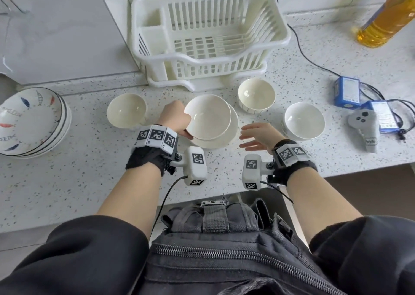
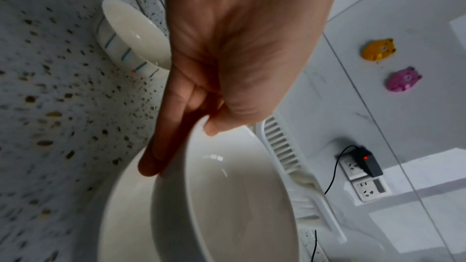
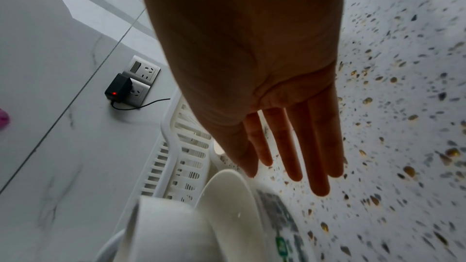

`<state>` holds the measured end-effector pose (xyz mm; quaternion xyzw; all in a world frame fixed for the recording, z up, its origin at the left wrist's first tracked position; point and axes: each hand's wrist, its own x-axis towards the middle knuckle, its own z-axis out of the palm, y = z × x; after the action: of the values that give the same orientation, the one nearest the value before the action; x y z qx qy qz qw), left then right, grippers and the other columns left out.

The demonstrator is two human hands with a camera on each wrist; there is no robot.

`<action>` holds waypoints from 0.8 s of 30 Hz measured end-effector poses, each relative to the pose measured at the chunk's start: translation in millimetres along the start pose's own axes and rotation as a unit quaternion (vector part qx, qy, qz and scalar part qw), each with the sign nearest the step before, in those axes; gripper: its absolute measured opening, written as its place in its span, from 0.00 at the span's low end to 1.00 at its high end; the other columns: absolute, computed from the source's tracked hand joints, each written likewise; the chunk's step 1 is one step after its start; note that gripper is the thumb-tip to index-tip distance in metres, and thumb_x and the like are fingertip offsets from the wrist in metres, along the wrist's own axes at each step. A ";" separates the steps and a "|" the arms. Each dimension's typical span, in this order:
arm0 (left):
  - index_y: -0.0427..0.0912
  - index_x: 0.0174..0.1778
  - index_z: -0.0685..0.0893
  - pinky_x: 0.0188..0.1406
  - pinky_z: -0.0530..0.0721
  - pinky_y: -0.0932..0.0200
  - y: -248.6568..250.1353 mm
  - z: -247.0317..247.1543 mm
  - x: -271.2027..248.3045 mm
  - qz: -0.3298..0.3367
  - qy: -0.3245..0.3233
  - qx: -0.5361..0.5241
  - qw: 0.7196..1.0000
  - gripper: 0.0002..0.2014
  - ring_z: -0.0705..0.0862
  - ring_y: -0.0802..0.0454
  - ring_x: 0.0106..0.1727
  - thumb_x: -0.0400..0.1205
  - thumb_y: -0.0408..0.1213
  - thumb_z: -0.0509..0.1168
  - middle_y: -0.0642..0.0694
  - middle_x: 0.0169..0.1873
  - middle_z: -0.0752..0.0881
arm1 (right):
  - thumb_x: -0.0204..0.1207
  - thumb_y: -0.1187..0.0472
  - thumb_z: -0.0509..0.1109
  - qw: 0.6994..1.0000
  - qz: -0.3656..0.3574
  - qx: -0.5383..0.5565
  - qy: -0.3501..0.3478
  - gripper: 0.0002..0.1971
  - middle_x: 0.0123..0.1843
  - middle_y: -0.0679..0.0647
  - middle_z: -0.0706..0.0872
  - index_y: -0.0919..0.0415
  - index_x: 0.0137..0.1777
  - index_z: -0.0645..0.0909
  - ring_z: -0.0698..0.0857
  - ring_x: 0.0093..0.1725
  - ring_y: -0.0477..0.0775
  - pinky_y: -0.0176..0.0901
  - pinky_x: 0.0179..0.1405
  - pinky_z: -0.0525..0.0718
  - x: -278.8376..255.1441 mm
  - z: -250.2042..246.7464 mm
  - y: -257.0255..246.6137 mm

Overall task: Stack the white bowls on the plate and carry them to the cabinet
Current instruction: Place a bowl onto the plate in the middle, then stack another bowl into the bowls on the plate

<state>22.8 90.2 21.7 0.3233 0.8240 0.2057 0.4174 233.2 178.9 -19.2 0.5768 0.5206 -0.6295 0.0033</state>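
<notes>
Glossy white bowl (image 1: 207,116) pinched by left hand (image 1: 175,120) over plate (image 1: 221,135); right hand (image 1: 258,137) open.

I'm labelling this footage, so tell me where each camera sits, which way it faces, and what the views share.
Head: worn on the head, looking forward and down at the countertop; shows both forearms, the left hand and right hand.
Left wrist: looks along the left hand, whose thumb and fingers pinch the rim of the white bowl over the plate.
Right wrist: looks along the right hand's straight fingers, holding nothing.
Shared: both wrist views show the dish rack and the wall charger.
</notes>
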 end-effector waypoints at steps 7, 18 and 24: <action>0.21 0.56 0.78 0.25 0.86 0.61 3.3 31.8 15.7 -0.042 0.007 0.100 0.994 0.13 0.87 0.38 0.43 0.79 0.26 0.67 0.37 0.49 0.87 | 0.79 0.64 0.67 1.000 -0.004 0.014 0.018 0.14 0.59 0.64 0.86 0.65 0.63 0.79 0.89 0.49 0.63 0.54 0.55 0.88 4.3 -27.0 10.0; 0.23 0.63 0.77 0.55 0.82 0.45 6.4 51.1 29.3 -0.061 0.054 0.176 0.981 0.15 0.83 0.32 0.62 0.83 0.28 0.57 0.28 0.61 0.84 | 0.75 0.66 0.67 0.975 -0.062 0.095 0.190 0.06 0.34 0.59 0.86 0.65 0.38 0.82 0.87 0.29 0.52 0.44 0.36 0.89 7.0 -55.6 11.6; 0.24 0.64 0.76 0.59 0.80 0.46 5.8 55.5 28.9 -0.064 0.057 0.208 0.974 0.16 0.81 0.32 0.64 0.84 0.30 0.57 0.28 0.62 0.83 | 0.72 0.61 0.65 0.890 -0.063 0.115 0.437 0.08 0.37 0.57 0.88 0.64 0.41 0.84 0.89 0.31 0.54 0.46 0.37 0.89 9.1 -68.3 29.9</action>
<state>57.6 118.5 -22.3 0.3376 0.8901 0.0204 0.3056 297.6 215.7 -31.2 0.7561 0.4283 -0.3684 -0.3304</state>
